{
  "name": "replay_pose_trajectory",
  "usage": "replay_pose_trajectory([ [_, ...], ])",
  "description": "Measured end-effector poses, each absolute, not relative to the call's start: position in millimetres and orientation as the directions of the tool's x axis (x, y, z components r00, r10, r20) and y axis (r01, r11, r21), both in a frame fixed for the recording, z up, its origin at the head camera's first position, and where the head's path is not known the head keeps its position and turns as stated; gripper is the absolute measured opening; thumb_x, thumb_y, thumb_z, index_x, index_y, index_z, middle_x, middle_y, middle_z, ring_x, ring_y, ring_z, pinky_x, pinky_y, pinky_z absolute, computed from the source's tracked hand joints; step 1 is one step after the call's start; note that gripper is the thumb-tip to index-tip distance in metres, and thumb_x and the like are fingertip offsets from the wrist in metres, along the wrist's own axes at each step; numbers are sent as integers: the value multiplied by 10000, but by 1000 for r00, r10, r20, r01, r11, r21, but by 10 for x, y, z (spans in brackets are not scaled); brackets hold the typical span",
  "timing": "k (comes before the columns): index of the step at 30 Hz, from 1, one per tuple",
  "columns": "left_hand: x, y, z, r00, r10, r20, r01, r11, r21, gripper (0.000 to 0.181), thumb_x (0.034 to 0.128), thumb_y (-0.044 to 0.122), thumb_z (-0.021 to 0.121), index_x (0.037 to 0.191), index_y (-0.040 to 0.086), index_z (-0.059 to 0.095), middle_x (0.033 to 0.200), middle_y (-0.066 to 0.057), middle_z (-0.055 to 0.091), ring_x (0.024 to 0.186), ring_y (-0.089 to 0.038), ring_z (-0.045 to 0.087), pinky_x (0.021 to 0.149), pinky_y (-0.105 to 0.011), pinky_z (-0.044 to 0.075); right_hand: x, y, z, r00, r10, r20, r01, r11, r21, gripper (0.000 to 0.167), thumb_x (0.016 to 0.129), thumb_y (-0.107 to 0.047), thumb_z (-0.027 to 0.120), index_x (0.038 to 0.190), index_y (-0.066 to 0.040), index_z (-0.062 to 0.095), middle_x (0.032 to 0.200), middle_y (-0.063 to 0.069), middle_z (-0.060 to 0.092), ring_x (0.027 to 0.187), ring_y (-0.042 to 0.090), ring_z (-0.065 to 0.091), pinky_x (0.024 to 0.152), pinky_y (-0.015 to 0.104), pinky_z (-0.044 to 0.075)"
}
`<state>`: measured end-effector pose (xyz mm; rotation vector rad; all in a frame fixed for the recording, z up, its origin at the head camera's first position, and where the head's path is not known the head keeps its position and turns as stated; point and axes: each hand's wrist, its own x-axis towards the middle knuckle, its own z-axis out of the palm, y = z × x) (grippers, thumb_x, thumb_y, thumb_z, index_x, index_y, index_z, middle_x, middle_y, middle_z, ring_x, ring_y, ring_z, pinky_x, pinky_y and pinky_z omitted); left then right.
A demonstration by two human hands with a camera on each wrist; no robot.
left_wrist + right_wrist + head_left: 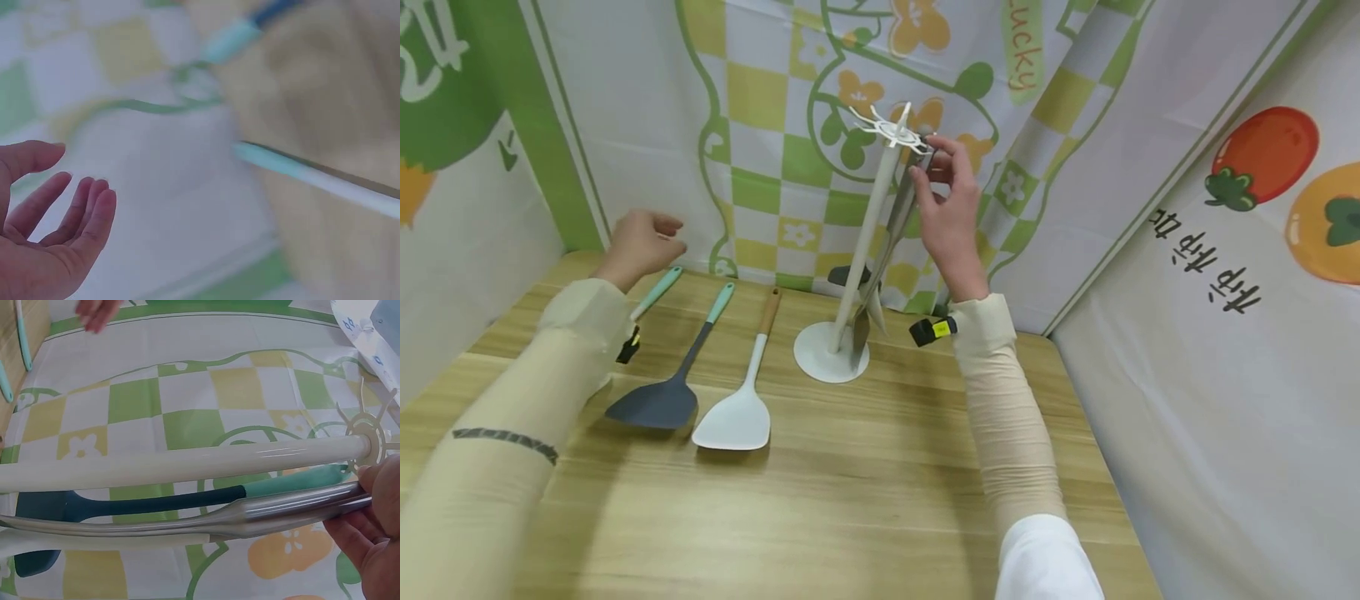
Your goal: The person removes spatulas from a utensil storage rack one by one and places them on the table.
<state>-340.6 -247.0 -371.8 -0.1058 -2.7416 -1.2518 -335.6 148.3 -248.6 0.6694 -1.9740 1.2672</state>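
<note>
One long, shiny silver-metal utensil (275, 511) slants beside the round-based cream rack (867, 225) with a spoked top, its upper end pinched by the right hand (952, 204). Near it are one dark, green-handled utensil (156, 504) and one white-shafted utensil (125, 541). Three more lie on the wooden table (865, 500): one dark-grey turner (658, 404), one white turner (737, 421), one half-hidden mint-handled utensil (658, 290). The left hand (636, 246), loosely curved, holds nothing.

Wears a cream fabric left sleeve (527, 400), crossed by a narrow dark-grey patterned band (505, 436); a finely creased cream fabric right sleeve (1011, 425), meeting a white cloth upper sleeve (1047, 558); and small black, yellow-marked blocks (921, 333) at both wrists.
</note>
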Motion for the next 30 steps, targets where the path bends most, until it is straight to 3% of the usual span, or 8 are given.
replay_pose_trajectory([
  [6, -3288, -1882, -3111, -946, 12, 323, 267, 592, 761, 447, 1015, 182, 542, 1419, -8, 565, 1406, -242, 585, 1220, -387, 594, 942, -413, 566, -3378, 1476, -2511, -626, -18, 779, -734, 349, -582, 410, 987, -78, 658, 1374, -42, 526, 1085, 162, 673, 956, 202, 662, 765, 250, 604],
  [11, -3198, -1473, -2722, -851, 42, 523, 464, 524, 714, 386, 1016, 87, 567, 1392, 5, 598, 1385, -207, 613, 1216, -344, 602, 1058, -447, 523, -3386, 1469, -2546, -623, -4, 782, -743, 314, -590, 479, 986, -95, 667, 1413, -21, 463, 1109, 157, 656, 978, 200, 663, 737, 241, 590],
  [17, -3227, -1127, -2454, -674, 131, 727, 669, 525, 525, 350, 981, -16, 613, 1331, -13, 642, 1317, -209, 648, 1198, -342, 622, 1038, -428, 538, -3383, 1478, -2592, -640, 13, 769, -734, 286, -616, 527, 982, -92, 672, 1438, -18, 420, 1144, 151, 629, 1005, 219, 656, 735, 244, 586],
  [23, -3282, -903, -2298, -561, 221, 798, 746, 553, 371, 351, 979, -40, 606, 1330, -30, 631, 1357, -207, 616, 1301, -323, 561, 1138, -358, 453, -3342, 1493, -2676, -693, 27, 720, -686, 282, -671, 513, 974, -96, 684, 1418, -55, 431, 1173, 140, 612, 1033, 236, 645, 727, 248, 580],
  [30, -3336, -735, -2153, -503, 293, 813, 767, 584, 264, 359, 981, -77, 568, 1323, -3, 647, 1376, -204, 597, 1329, -330, 521, 1176, -332, 410, -3322, 1523, -2818, -717, 7, 697, -667, 286, -688, 493, 982, -137, 682, 1411, -71, 448, 1195, 145, 616, 1041, 228, 643, 755, 298, 601],
])
